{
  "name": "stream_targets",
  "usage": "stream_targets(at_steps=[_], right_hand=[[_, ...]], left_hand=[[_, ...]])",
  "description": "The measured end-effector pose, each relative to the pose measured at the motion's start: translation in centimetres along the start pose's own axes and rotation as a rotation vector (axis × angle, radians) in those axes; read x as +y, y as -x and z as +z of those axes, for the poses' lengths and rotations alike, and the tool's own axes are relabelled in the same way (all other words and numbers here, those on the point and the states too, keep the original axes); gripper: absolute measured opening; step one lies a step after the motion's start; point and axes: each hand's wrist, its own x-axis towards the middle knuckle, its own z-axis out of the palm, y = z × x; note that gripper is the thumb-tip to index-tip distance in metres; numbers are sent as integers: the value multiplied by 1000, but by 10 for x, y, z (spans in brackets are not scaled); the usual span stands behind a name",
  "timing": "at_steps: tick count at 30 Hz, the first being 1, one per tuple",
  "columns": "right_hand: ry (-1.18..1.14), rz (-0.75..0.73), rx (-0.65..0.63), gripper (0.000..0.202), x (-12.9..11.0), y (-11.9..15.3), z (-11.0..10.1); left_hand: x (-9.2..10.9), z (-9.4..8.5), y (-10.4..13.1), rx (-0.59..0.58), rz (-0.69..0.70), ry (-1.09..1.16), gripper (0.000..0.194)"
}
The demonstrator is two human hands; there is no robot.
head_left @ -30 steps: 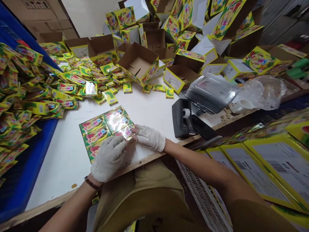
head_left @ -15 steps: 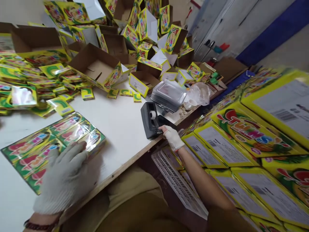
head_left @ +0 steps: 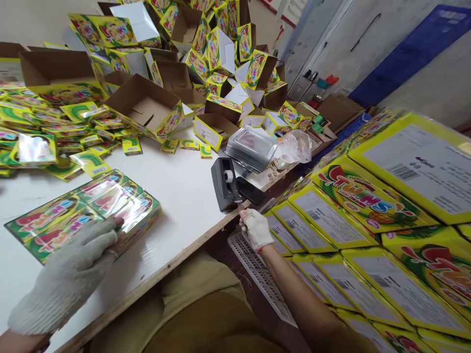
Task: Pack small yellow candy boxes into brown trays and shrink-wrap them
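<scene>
Both gloved: left hand [head_left: 79, 260] laid open over box block [head_left: 105, 198]; right hand [head_left: 256, 228] pinched closed (near tape dispenser [head_left: 221, 185]).

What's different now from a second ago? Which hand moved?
The right hand let go of the block of packs, went right to the black tape dispenser, then drew back toward the person, just past the table edge. Whether its fingers pinch tape is too small to tell. The camera view turned right too. The left hand stayed on the block, and the dispenser stayed on the table.
</scene>
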Motion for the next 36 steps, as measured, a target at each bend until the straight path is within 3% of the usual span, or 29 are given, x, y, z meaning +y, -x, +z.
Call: stream_targets(at_steps=[4, 7, 11, 14, 20, 23, 27, 31, 34, 36], right_hand=[[8, 30, -9, 46, 4, -9, 5], [66, 25, -55, 42, -3, -13, 0], [184, 22, -123, 33, -12, -21, -6], [310, 12, -196, 37, -13, -22, -7], [533, 22, -441, 46, -6, 18, -6], [396, -40, -689, 45, -17, 42, 21], [4, 12, -934, 51, -43, 59, 96], [-154, 96, -978, 54, -50, 66, 163], [-192, 158, -955, 52, -43, 66, 185], [-205, 186, -932, 51, -37, 65, 190]], left_hand=[[14, 0, -4, 89, 11, -157, 16], [22, -1, -6, 77, 7, -272, 17], [24, 0, -4, 60, -25, -248, 15], [23, 2, -2, 81, -52, -187, 16], [21, 6, 0, 93, -56, -159, 16], [24, 4, 0, 88, -73, -164, 17], [29, -1, -2, 28, -190, -174, 18], [33, -4, -5, -24, -297, -143, 13], [35, -3, -5, -25, -345, -175, 9], [37, -1, -3, -5, -321, -214, 20]])
